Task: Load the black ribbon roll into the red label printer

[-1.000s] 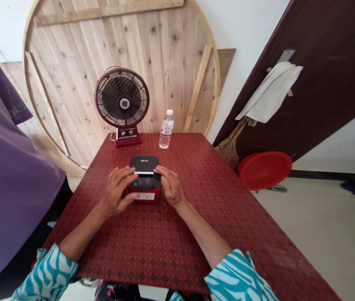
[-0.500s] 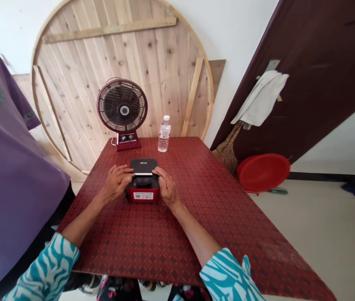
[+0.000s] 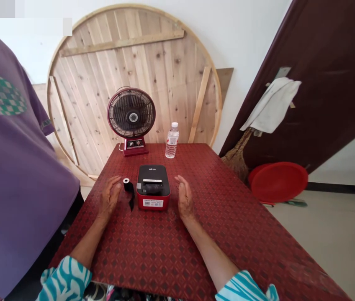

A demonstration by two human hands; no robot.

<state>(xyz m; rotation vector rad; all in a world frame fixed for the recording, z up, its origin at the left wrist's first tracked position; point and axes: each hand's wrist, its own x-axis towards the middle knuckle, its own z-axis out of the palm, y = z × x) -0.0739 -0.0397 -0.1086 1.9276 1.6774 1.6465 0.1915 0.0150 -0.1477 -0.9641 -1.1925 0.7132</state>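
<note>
A small red and black box-shaped device [image 3: 153,187] sits on the red patterned table [image 3: 165,246], a white label on its near face. My left hand [image 3: 109,197] rests open on the table to its left, fingers stretched out. A small black roll with a white core [image 3: 128,187] lies between that hand and the device. My right hand [image 3: 184,197] stands on its edge to the right of the device, open and holding nothing. Neither hand touches the device.
A red table fan [image 3: 131,119] and a clear water bottle [image 3: 172,140] stand at the table's far edge. A round wooden tabletop [image 3: 171,71] leans on the wall behind. A person in purple [image 3: 11,175] stands close at left. A red basin [image 3: 278,181] and a broom lie by the door.
Both hands have let go of the device and drawn apart to its sides. The black roll now lies on the table beside my left hand.
</note>
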